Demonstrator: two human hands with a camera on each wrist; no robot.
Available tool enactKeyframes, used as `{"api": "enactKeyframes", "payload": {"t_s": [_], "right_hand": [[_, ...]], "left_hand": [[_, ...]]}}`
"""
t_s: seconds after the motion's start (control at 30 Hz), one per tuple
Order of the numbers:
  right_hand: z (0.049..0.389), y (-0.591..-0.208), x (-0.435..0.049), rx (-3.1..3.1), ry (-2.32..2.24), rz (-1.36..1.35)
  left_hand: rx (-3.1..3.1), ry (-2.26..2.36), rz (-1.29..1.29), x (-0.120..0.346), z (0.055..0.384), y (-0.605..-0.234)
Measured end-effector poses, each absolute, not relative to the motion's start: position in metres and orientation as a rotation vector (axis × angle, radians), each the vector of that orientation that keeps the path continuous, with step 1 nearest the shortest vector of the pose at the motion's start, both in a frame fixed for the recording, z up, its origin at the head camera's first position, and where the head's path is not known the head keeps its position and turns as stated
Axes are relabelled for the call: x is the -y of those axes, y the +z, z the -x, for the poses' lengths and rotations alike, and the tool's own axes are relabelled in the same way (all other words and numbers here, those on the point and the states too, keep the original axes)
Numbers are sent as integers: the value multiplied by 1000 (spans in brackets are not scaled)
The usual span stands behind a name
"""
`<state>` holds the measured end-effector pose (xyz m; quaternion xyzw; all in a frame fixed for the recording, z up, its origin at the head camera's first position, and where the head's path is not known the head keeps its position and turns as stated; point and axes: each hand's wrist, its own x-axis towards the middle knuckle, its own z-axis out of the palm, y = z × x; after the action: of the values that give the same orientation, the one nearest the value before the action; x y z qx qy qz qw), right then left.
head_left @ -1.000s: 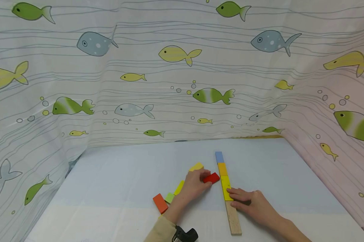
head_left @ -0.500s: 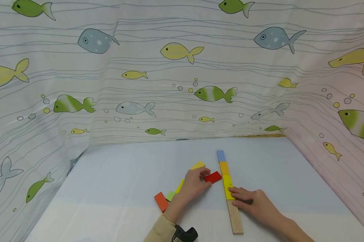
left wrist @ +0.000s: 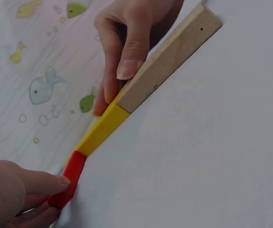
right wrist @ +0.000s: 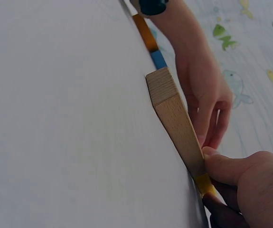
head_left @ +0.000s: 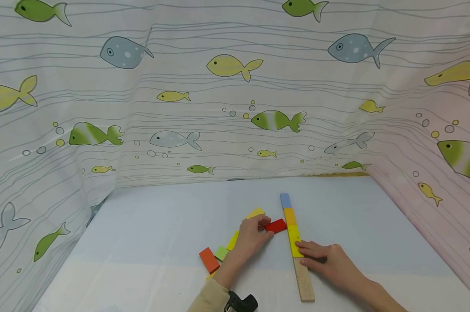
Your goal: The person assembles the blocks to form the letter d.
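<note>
Stretching across the pale table [head_left: 149, 225] is the long wooden strip [head_left: 303, 279], the biggest piece in play and the nearest thing to a holder here: a blue block [head_left: 285, 200], an orange block [head_left: 288, 216] and a yellow block [head_left: 294, 241] sit along it in a row, its near end bare wood. The right hand [head_left: 328, 262] lies flat beside it, fingers straight and pressing its edge at the yellow block. No shift there since a second ago. Now the action: the left hand [head_left: 250, 237] pinches the red block [head_left: 275, 225] between thumb and fingertips, and it has crept from a slanted lie to nearly square-on, its end now just beside the strip. That looks like lining it up against the row. Loose ones wait by the left wrist: an orange-red block [head_left: 209, 260], a green block [head_left: 221, 252], two more yellow pieces [head_left: 254, 212].
</note>
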<state>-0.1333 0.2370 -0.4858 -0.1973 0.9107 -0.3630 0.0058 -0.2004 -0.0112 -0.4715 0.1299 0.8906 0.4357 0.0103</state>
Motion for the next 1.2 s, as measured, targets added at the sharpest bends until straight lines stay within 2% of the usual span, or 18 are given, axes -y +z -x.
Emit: {"api": "enactKeyframes", "payload": {"t_s": [1.2], "right_hand": [[133, -487, -237, -2832, -1155, 582]], "left_hand": [[-2740, 1520, -467, 28, 208, -468]]}}
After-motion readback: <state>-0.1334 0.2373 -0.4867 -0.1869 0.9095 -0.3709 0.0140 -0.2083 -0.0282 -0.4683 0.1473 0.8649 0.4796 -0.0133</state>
